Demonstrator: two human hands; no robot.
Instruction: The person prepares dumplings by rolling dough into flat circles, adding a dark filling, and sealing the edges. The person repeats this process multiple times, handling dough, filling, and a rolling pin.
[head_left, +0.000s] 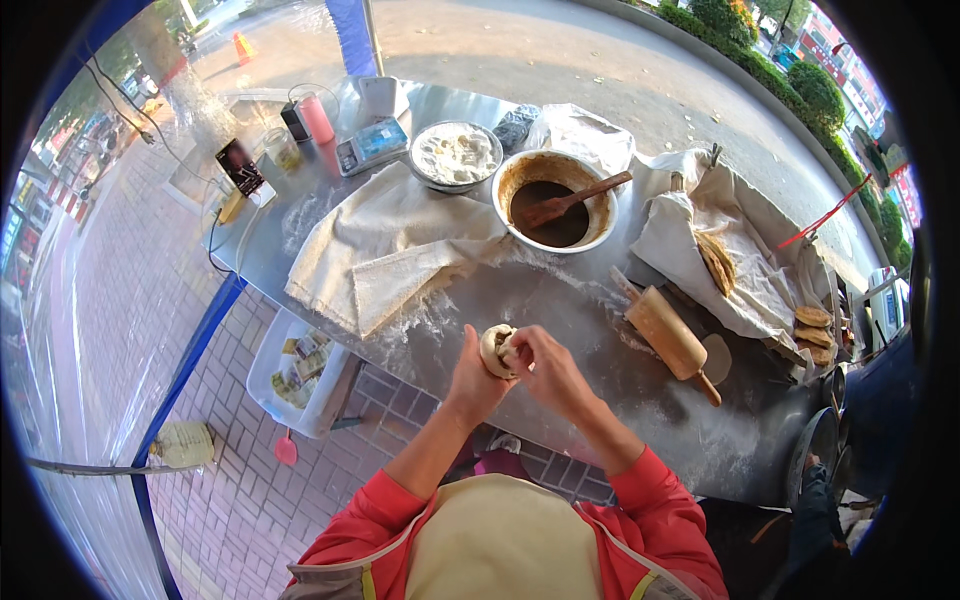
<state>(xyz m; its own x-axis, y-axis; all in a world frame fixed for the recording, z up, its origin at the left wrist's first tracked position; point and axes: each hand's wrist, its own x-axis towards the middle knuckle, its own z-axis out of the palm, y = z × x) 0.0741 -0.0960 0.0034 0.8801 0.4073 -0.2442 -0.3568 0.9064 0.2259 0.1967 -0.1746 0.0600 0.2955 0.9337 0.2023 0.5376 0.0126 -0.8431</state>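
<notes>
A round piece of dough (495, 351) with a dark opening in its top rests in my left hand (475, 379), held a little above the table's near edge. The fingertips of my right hand (547, 367) pinch the dough's rim from the right. Its inside is partly hidden by those fingers. Beneath both hands is the floury metal table (525, 307). To the right lies a thick wooden rolling pin (667, 334), beside a flat disc of dough (716, 358). Beyond my hands stands a white basin (609, 217) of dark brown liquid, with a wooden-handled brush (570, 201) in it.
A beige cloth (405, 225) lies at left, near a bowl of flour (454, 154) and a scale (373, 146). A cloth-lined container (757, 255) at right holds flatbreads (715, 262). A plastic bin (259, 375) of banknotes sits below. Another person's sleeve (817, 502) shows far right.
</notes>
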